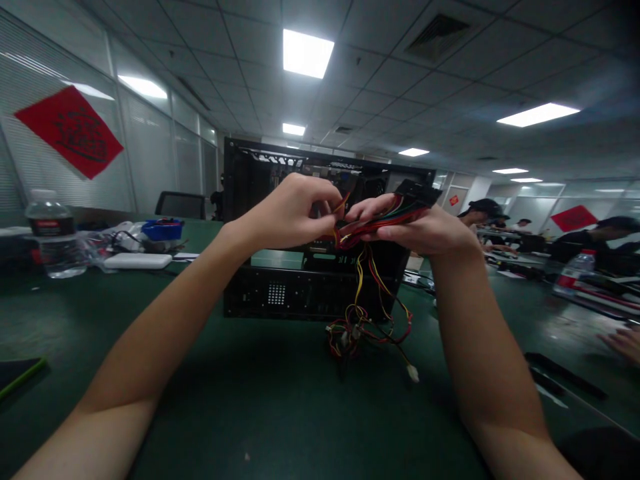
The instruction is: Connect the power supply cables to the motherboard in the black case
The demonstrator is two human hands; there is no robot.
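A black computer case (260, 293) stands on the green table in front of me, its side open toward me. My right hand (430, 230) is wrapped around a bundle of power cables (387, 217) in red, black, yellow and green, with a black connector (419, 193) lying over the palm. Just left of it, my left hand (295, 210) pinches cables at the bundle's other end, its fingertips partly hidden. Loose cables (367, 293) hang below the hands, in front of the case, and end in a tangle with a white plug (413, 373).
On the left are a water bottle (53, 233), a white flat box (137, 261) and a blue container (163, 229). Dark strips (565, 375) lie on the table (300, 413) at right, near another bottle (575, 272). Other people (483, 210) sit farther back, and another person's hand (623, 343) shows at the right edge.
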